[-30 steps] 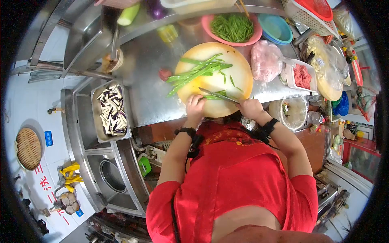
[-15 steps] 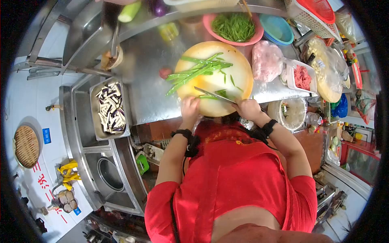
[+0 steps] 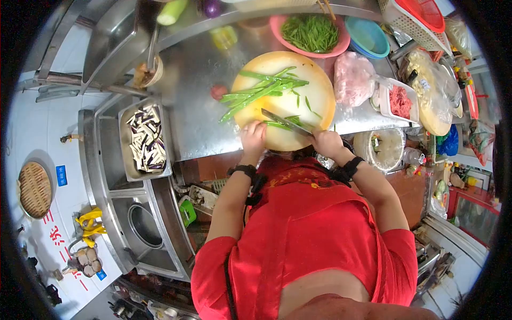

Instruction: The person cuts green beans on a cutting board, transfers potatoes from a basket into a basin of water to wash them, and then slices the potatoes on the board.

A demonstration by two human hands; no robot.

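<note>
A round cutting board (image 3: 320, 96) lies on the steel counter. Long green pods (image 3: 250, 98) are piled across its left part, with loose thin slices to their right. My right hand (image 3: 326, 143) is closed round the handle of a knife (image 3: 285, 121), whose blade points up and left over green pieces (image 3: 292, 120) near the board's lower edge. My left hand (image 3: 254, 135) rests at the board's lower left edge, fingers curled on the left end of the green pieces by the blade.
Beyond the board stand a pink bowl (image 3: 345, 44) of green slices and blue bowls (image 3: 368, 36). Bagged meat (image 3: 354, 80) and a white tub of minced meat (image 3: 400, 101) are at right. A steel tray of cut eggplant (image 3: 145, 140) sits at left.
The knife blade has turned slightly, its tip a little further right. The whole view has shifted slightly. Both hands remain near the board's lower edge.
</note>
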